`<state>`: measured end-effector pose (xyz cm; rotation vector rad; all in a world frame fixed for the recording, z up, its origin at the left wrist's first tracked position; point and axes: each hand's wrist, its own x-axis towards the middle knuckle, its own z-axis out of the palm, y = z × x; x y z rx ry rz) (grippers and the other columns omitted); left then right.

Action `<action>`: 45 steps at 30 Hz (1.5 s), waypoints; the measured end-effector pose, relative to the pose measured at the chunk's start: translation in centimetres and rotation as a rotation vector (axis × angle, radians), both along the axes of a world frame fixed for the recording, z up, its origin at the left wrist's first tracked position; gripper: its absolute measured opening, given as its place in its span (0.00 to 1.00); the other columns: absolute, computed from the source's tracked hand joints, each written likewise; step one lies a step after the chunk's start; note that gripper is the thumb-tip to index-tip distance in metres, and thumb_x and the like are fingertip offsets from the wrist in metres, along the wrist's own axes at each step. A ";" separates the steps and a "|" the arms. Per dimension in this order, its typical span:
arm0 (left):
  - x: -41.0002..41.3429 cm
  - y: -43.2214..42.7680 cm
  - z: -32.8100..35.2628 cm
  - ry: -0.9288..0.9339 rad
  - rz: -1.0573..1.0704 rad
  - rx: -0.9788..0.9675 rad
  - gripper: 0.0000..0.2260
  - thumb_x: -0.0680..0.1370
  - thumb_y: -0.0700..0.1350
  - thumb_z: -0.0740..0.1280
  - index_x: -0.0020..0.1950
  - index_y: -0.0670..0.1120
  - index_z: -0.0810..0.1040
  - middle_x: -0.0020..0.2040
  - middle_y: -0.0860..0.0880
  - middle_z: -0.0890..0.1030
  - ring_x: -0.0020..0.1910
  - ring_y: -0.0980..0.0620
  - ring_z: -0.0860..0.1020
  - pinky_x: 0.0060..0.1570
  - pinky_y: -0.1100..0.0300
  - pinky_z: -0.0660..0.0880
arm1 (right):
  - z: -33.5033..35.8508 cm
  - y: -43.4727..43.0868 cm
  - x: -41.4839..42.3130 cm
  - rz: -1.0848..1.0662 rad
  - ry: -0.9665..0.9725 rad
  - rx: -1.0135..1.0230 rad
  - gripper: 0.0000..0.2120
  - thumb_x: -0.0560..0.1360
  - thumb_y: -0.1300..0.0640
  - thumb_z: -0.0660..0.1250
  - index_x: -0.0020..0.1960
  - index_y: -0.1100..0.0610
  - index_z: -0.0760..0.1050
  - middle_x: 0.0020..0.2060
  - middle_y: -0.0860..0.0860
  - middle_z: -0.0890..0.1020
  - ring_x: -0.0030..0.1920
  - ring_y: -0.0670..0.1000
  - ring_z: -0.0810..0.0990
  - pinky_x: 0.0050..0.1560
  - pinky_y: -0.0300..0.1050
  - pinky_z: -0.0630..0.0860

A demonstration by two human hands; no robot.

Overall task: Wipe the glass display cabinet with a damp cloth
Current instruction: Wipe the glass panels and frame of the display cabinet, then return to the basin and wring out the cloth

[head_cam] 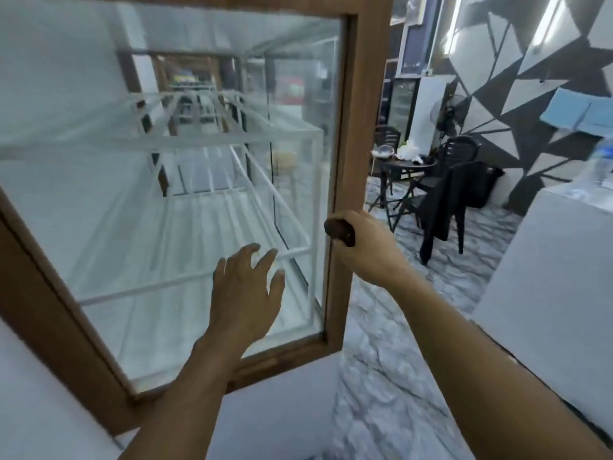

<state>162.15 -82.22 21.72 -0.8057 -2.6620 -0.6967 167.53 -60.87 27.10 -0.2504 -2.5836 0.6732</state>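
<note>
A big glass cabinet (172, 180) with a brown wooden frame (361, 127) fills the left side of the room. Through the glass I can see white wire shelves (252, 167) one above the other, and they look bare. The person's left hand (247, 293) is held up in front of the glass, low down and near the right side of the pane. Its fingers (265, 260) are spread wide apart and hold nothing. I cannot tell if the hand touches the glass or is just close to it. The right hand (361, 247) is just to the right, at the wooden edge of the frame. Its fingers are curled tight around a small dark brown knob (340, 231) that sits at the frame's right edge. Both arms are bare and reach in from the near side. I cannot see a cloth in either hand. Far off on the right stands a small dark table (403, 167) with dark chairs (461, 197) around it, and a black jacket (438, 210) hangs over the nearest chair. The wall (530, 81) behind them has black and white triangle shapes. The floor (381, 376) is grey and white like marble. A white box-shaped thing (547, 277) stands near on the right.
</note>
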 end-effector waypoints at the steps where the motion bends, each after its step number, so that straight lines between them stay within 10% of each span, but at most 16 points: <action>1: 0.8 1.4 -0.9 -0.094 -0.051 0.005 0.24 0.83 0.58 0.51 0.75 0.52 0.71 0.75 0.49 0.71 0.73 0.45 0.70 0.74 0.49 0.62 | -1.6 1.4 1.5 0.009 -0.076 -0.009 0.18 0.76 0.59 0.67 0.65 0.50 0.76 0.55 0.51 0.79 0.52 0.54 0.79 0.48 0.46 0.73; 7: 3.6 11.2 -6.0 -0.297 -0.219 -0.085 0.18 0.84 0.55 0.56 0.72 0.57 0.73 0.69 0.54 0.77 0.66 0.51 0.76 0.63 0.53 0.73 | -10.1 10.8 7.9 0.020 -0.399 -0.212 0.15 0.76 0.61 0.68 0.60 0.50 0.77 0.44 0.49 0.81 0.36 0.50 0.83 0.40 0.52 0.84; 22: -0.6 33.2 -12.6 -0.598 -0.222 -0.230 0.20 0.83 0.57 0.57 0.76 0.57 0.68 0.66 0.54 0.78 0.63 0.53 0.77 0.63 0.51 0.75 | -17.0 32.4 2.1 0.183 -0.554 -0.271 0.15 0.74 0.59 0.67 0.60 0.50 0.77 0.45 0.42 0.77 0.41 0.44 0.77 0.46 0.50 0.81; 45: -50.9 61.6 -15.4 -0.704 -0.148 -0.156 0.19 0.84 0.54 0.58 0.75 0.56 0.69 0.66 0.55 0.78 0.61 0.55 0.78 0.61 0.55 0.76 | -19.9 61.9 -49.0 0.249 -0.602 -0.374 0.15 0.73 0.61 0.67 0.58 0.51 0.78 0.48 0.48 0.80 0.38 0.47 0.78 0.43 0.51 0.80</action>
